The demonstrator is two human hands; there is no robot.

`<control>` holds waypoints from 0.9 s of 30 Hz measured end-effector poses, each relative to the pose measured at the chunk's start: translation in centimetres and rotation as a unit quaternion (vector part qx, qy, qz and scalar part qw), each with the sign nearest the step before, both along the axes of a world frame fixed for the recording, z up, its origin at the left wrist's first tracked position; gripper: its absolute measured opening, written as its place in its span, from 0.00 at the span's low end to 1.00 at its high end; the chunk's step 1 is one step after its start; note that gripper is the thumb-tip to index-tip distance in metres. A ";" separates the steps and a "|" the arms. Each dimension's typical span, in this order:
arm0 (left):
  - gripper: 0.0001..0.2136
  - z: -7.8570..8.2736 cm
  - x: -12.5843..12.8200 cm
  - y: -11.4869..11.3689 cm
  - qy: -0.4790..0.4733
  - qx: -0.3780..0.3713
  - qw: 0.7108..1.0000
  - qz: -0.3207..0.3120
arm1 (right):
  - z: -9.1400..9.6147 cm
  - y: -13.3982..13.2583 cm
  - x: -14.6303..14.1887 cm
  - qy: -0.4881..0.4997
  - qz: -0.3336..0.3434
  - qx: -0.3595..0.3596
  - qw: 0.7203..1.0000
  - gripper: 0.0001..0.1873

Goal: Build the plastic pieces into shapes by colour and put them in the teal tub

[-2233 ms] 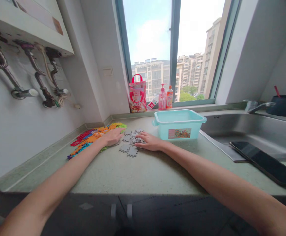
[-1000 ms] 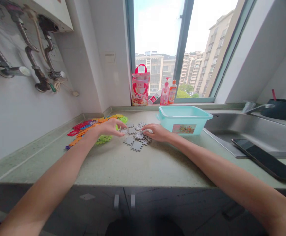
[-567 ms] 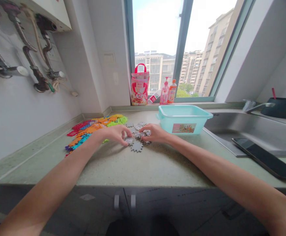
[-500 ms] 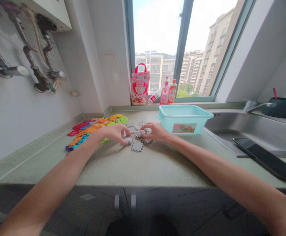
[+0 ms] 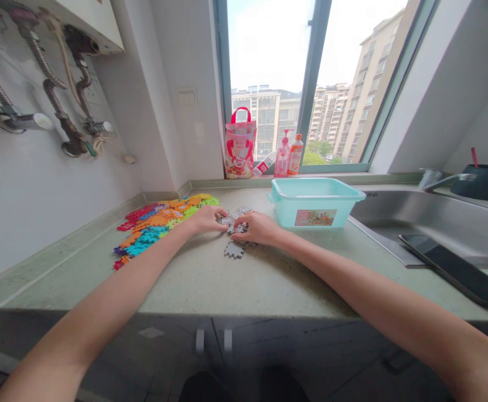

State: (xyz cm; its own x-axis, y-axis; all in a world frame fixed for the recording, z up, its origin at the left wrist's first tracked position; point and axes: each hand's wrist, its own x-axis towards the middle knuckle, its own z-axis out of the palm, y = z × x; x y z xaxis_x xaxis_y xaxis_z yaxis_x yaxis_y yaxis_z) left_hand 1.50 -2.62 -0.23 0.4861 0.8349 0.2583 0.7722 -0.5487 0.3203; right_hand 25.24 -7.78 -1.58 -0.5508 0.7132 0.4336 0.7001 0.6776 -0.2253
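Note:
Small grey interlocking puzzle tiles with notched edges lie in a loose pile (image 5: 241, 211) at the middle of the counter. My left hand (image 5: 205, 219) reaches the pile's left side, its thumb and fingers closed on a grey tile (image 5: 224, 221). From the right, my right hand (image 5: 261, 228) has its thumb and fingers curled round another grey tile (image 5: 238, 228); its fingers hide part of the pile. One flat grey tile (image 5: 234, 250) lies apart in front of the hands.
Multicoloured puzzle tiles (image 5: 147, 237) spread along the counter (image 5: 185, 285) on the left. A mint plastic tub (image 5: 317, 195) stands behind my right hand. Further right are a steel sink (image 5: 432, 218) and a dark phone (image 5: 453, 268). Bottles (image 5: 282, 158) and a pink bag (image 5: 240, 148) line the windowsill.
My left hand has moved up and right with its grey tile, closer to the pile. My right hand has shifted slightly left and down.

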 end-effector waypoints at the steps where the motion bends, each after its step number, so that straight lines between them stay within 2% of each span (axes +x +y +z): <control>1: 0.22 0.0 0.1 -0.1 -0.002 -0.011 1.000 -0.003 | 0.1 -0.1 0.1 0.001 0.005 -0.002 1.000 0.16; 4: 0.23 0.4 0.0 -0.2 -0.009 -0.029 0.999 -0.009 | 0.2 -0.5 0.0 0.004 0.048 -0.011 0.999 0.12; 8: 0.24 0.9 -1.7 -0.3 0.008 -0.055 0.998 -0.040 | 0.3 -1.2 -0.3 0.001 0.116 -0.024 0.993 0.11; 11: 0.24 1.1 -2.9 0.0 -0.015 -0.007 1.000 -0.013 | 0.4 -1.3 -0.3 0.019 0.136 -0.029 0.990 0.12; 14: 0.25 1.2 -3.2 1.2 -0.085 0.060 0.993 0.049 | 0.4 -0.6 0.2 0.082 0.097 -0.013 0.992 0.13; 16: 0.26 1.3 -2.7 2.5 -0.107 0.068 0.989 0.078 | 0.3 0.2 0.7 0.134 0.039 0.000 0.990 0.13; 18: 0.25 1.4 -2.0 3.9 -0.080 0.058 0.991 0.087 | 0.1 1.0 1.3 0.175 -0.009 -0.010 0.985 0.12; 22: 0.21 1.2 -0.5 5.3 0.020 0.027 0.998 0.052 | 0.0 2.3 2.2 0.263 -0.014 -0.094 0.960 0.11; 25: 0.19 1.4 0.2 4.7 0.071 0.019 0.997 0.017 | 0.0 2.9 2.5 0.333 0.003 -0.181 0.925 0.14; 27: 0.18 1.7 0.3 3.6 0.099 0.007 0.995 0.005 | 0.0 3.1 2.6 0.357 0.014 -0.210 0.910 0.17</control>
State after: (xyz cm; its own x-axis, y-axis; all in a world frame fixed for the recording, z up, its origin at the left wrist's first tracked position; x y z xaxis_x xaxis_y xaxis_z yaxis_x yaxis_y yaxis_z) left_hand 1.81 0.96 1.50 0.5208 0.8368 0.1692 0.8246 -0.5443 0.1539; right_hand 27.84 -4.63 -1.55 -0.2551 0.8890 0.3803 0.2572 0.4415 -0.8596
